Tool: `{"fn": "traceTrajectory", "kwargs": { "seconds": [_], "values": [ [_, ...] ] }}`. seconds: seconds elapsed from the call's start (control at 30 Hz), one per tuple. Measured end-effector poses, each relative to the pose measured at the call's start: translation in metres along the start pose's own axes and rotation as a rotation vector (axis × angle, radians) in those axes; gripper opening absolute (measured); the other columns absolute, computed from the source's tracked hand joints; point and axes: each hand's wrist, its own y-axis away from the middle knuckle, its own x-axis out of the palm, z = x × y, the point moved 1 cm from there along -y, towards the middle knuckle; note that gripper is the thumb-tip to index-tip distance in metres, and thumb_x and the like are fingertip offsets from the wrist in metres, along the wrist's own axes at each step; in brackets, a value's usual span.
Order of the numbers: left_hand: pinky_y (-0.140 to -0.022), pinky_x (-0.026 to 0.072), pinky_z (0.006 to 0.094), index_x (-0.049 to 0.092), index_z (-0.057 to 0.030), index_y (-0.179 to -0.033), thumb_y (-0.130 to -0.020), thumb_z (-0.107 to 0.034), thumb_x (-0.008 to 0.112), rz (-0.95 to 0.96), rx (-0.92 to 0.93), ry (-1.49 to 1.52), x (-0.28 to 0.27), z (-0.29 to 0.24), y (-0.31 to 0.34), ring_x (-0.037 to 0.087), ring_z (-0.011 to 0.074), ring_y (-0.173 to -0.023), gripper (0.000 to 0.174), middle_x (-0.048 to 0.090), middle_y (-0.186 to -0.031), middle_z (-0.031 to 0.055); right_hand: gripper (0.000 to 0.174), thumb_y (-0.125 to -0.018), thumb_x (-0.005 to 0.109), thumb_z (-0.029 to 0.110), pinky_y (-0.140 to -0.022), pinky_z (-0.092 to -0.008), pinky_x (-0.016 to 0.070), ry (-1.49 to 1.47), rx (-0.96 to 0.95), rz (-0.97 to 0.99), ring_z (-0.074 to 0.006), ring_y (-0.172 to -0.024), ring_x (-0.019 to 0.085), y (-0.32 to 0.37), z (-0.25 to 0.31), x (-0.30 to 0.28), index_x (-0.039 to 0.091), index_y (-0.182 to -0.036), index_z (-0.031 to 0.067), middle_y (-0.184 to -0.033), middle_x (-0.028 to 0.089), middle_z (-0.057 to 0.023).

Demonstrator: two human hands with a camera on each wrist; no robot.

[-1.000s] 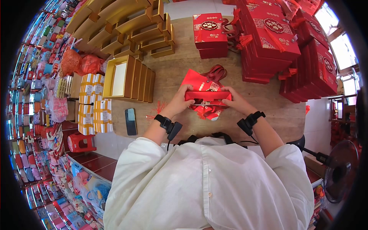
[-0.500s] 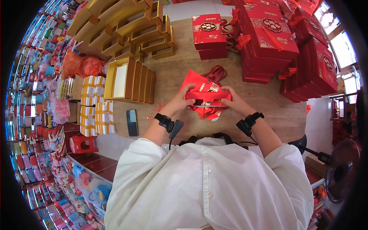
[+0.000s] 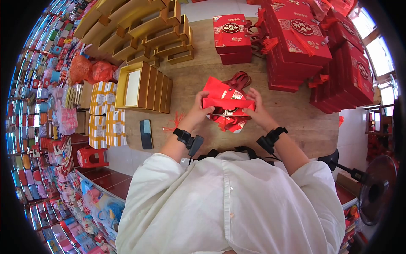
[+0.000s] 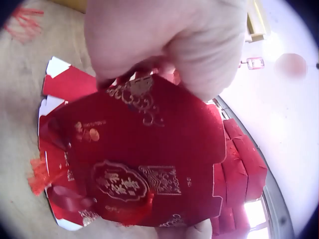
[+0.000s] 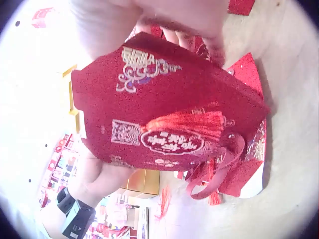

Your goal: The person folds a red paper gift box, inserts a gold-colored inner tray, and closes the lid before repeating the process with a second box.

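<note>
A partly folded red cardboard gift box (image 3: pixel 228 103), printed in gold with an oval label and tassel, is held between both hands over the table. My left hand (image 3: pixel 200 111) grips its left end, thumb on the near side. At the right end, my right hand (image 3: pixel 259 113) holds it with the thumb at the near edge and fingers behind, partly raised. In the left wrist view the printed panel (image 4: pixel 159 134) spreads below the palm. The right wrist view shows an orange-red tassel (image 5: pixel 189 123) on the opposite panel. Beneath lie more flat red printed sheets (image 3: pixel 215 86) with a dark red ribbon handle (image 3: pixel 240 80).
Finished-looking red boxes (image 3: pixel 298 46) are stacked at the back right, with a smaller stack (image 3: pixel 231 36) beside them. Gold trays (image 3: pixel 139 86) stand at the left and back left. A phone (image 3: pixel 146 134) and a loose red tassel (image 3: pixel 174 120) lie on the wooden table (image 3: pixel 287 127).
My right hand's fingers have lifted and spread upward from the box's far edge, while its thumb stays near the front. The left hand has shifted slightly, and the box panel tilts a little.
</note>
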Motion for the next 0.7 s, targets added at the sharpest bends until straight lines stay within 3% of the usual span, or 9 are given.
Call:
{"fn": "traceTrajectory", "kwargs": {
  "seconds": [0.07,0.13,0.17,0.23,0.27,0.33,0.53,0.63,0.7],
  "values": [
    [-0.094,0.0391,0.0302,0.04,-0.0103,-0.12,-0.077,0.006,0.059,-0.082,0.108,0.085,-0.002,0.008,0.0,0.039,0.0199,-0.121,0.05,0.035,-0.132,0.0076,0.06,-0.077,0.06,0.003,-0.098,-0.0343,0.0365,-0.024,-0.104,-0.136,-0.0241,-0.121,0.04,-0.003,-0.013,0.002,0.03,-0.129,0.0088,-0.13,0.036,-0.016],
    [-0.094,0.0398,0.03,0.048,-0.0113,-0.106,-0.076,0.005,0.06,-0.075,0.246,0.203,-0.005,0.018,-0.001,0.038,0.0191,-0.122,0.037,0.036,-0.132,0.0073,0.04,-0.079,0.061,0.002,-0.098,-0.034,0.0359,-0.149,-0.164,-0.298,-0.0248,-0.121,0.04,-0.003,-0.018,0.001,0.045,-0.115,0.0074,-0.128,0.038,-0.0143],
    [-0.094,0.0398,0.03,0.048,-0.0113,-0.106,-0.076,0.005,0.06,-0.075,0.244,0.204,-0.007,0.023,-0.001,0.038,0.0191,-0.122,0.037,0.036,-0.132,0.0073,0.04,-0.079,0.061,0.002,-0.098,-0.034,0.0359,-0.149,-0.162,-0.297,-0.0248,-0.121,0.04,-0.001,-0.021,-0.001,0.045,-0.115,0.0074,-0.128,0.038,-0.0143],
    [-0.095,0.0394,0.0313,0.054,-0.01,-0.094,-0.076,0.003,0.062,-0.113,0.28,0.101,-0.009,0.023,-0.001,0.038,0.0207,-0.123,0.023,0.037,-0.132,0.0082,0.016,-0.082,0.061,0.007,-0.098,-0.0337,0.0354,0.03,-0.211,-0.207,-0.025,-0.122,0.039,0.003,-0.014,-0.003,0.055,-0.097,0.0045,-0.129,0.038,-0.0142],
    [-0.095,0.0394,0.0313,0.054,-0.01,-0.094,-0.076,0.003,0.062,-0.113,0.279,0.102,-0.01,0.022,0.001,0.038,0.0207,-0.123,0.023,0.037,-0.132,0.0082,0.016,-0.082,0.061,0.007,-0.098,-0.0337,0.0354,0.03,-0.211,-0.207,-0.025,-0.122,0.039,0.004,-0.011,-0.004,0.055,-0.097,0.0045,-0.129,0.038,-0.0142],
    [-0.096,0.039,0.0322,0.056,-0.0079,-0.085,-0.076,-0.001,0.064,-0.138,0.328,-0.327,-0.008,0.012,0.008,0.038,0.0227,-0.123,0.014,0.039,-0.13,0.009,0.011,-0.082,0.063,0.012,-0.098,-0.0345,0.0346,0.056,-0.14,-0.174,-0.0263,-0.123,0.038,0.006,-0.006,-0.003,0.057,-0.084,0.0028,-0.131,0.038,-0.0163],
    [-0.092,0.0418,0.0327,0.057,-0.0055,-0.078,-0.076,-0.004,0.066,-0.143,0.307,-0.434,-0.007,0.002,0.015,0.041,0.023,-0.122,0.01,0.042,-0.125,0.0106,0.018,-0.078,0.067,0.016,-0.097,-0.0331,0.0344,0.163,-0.369,-0.073,-0.0287,-0.123,0.039,0.028,0.018,0.0,0.056,-0.086,0.004,-0.135,0.037,-0.0184],
    [-0.092,0.0418,0.0332,0.058,-0.0053,-0.078,-0.076,-0.006,0.067,-0.116,0.34,-0.486,-0.008,0.0,0.015,0.041,0.0228,-0.12,0.01,0.042,-0.126,0.0116,0.016,-0.08,0.065,0.015,-0.095,-0.0326,0.0348,0.369,-0.354,-0.073,-0.0296,-0.123,0.04,0.033,0.014,0.001,0.055,-0.085,0.004,-0.135,0.037,-0.0187],
    [-0.093,0.0411,0.0331,0.059,-0.0054,-0.08,-0.076,-0.007,0.067,-0.078,0.302,-0.456,-0.011,0.001,0.013,0.042,0.023,-0.12,0.01,0.042,-0.128,0.012,0.015,-0.081,0.064,0.014,-0.095,-0.0326,0.0349,0.304,-0.297,-0.096,-0.0295,-0.122,0.04,0.03,0.015,0.004,0.054,-0.085,0.0033,-0.135,0.037,-0.019]
  ]
}}
